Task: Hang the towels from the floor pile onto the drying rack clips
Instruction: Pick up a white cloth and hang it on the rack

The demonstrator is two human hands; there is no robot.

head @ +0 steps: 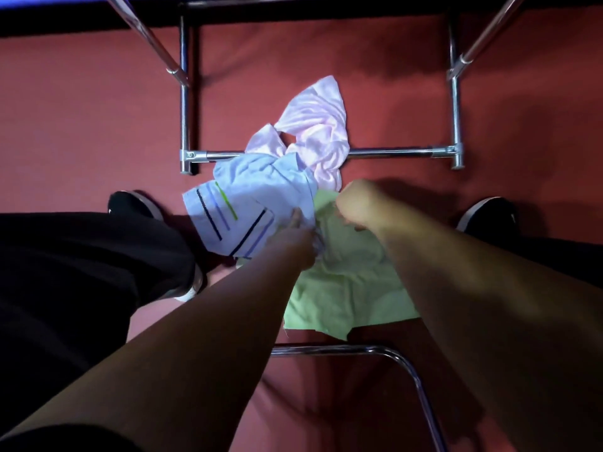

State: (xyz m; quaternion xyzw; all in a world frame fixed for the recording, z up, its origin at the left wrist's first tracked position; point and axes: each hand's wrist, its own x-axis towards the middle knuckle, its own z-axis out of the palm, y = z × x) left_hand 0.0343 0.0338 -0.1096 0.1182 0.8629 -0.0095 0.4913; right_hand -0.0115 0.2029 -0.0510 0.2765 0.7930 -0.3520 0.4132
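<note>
No legible text, labels, brands or numbers anywhere.

1. left grip (295,238): motion-blurred, fingers sunk in folds where striped towel (241,203) meets green towel (352,282). Can't tell which one it holds.
2. right grip (354,203): seen from the back, fingers curled under and out of sight. Hold on green towel can't be told.
3. Green towel: both side edges covered by left forearm (212,321) and right forearm (456,272).
4. Drying rack (184,109): uprights cut off by top edge. Middle of its cross bar (391,154) hidden under pink towel (323,125) and striped towel.
5. Left shoe (130,202): mostly behind black trouser leg (81,272). Right shoe (489,212): heel end hidden.
6. Chrome tube (326,349): left end behind left forearm, lower end cut by bottom edge.
</note>
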